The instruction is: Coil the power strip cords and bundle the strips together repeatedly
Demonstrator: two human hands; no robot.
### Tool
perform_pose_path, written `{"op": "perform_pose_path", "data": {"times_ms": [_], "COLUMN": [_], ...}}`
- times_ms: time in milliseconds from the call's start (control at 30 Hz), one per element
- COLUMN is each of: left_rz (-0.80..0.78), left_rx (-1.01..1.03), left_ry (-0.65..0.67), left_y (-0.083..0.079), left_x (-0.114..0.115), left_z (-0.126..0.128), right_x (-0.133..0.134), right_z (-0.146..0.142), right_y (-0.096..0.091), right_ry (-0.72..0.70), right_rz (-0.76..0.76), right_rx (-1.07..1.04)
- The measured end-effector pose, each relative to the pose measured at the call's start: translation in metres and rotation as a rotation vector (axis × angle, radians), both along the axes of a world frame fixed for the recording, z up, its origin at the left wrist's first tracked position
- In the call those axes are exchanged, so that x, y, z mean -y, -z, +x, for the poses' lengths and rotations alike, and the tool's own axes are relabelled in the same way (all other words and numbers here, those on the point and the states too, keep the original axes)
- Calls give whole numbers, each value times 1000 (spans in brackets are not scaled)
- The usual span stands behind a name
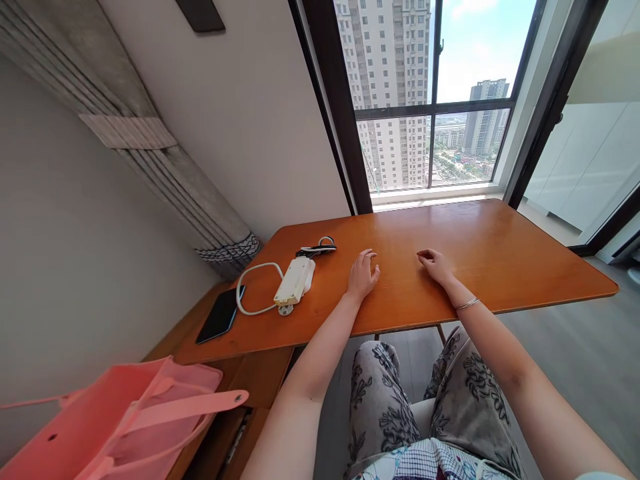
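1. Over the middle of a glossy orange-brown wooden table, the bare left hand was loosely bent, its thumb apart from the fingers.
2. Well to its right was the bare right hand — fingers loosely curled and close together; whether the thumb met them could not be told. A thin silver-coloured bracelet circled that wrist.
3. Left of the left hand, near but not touching, lay a white rectangular plastic block, with a white cable looping out leftward.
4. Just beyond the block sat a black and pale bundled cord; at its near end showed a small round greyish disc.
5. Farther left — near the table's end — lay a dark flat rectangular phone, close against the cable's loop.
6. At lower left stood an open-topped pink bag with a pink strap.
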State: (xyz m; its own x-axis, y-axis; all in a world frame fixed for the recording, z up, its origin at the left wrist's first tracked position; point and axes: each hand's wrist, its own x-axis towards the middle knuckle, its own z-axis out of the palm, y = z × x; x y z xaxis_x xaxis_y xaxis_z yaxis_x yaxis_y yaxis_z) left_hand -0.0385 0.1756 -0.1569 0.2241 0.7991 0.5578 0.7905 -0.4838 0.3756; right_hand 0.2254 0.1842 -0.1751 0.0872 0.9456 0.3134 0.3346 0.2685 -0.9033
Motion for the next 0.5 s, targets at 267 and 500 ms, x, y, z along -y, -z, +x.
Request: {"op": "perform_pose_path", "data": {"times_ms": [267,500], "left_rz": [-14,-21], "left_rx": [-21,-55], "left_ry": [2,2], "left_y": [1,1], "left_x": [1,2], "left_z": [0,1], "right_x": [0,5], "right_z": [-1,-1], "right_y": [3,1], "right_ry": [-19,-37], "right_rz": [-13,-52], "right_rx": [40,107]}}
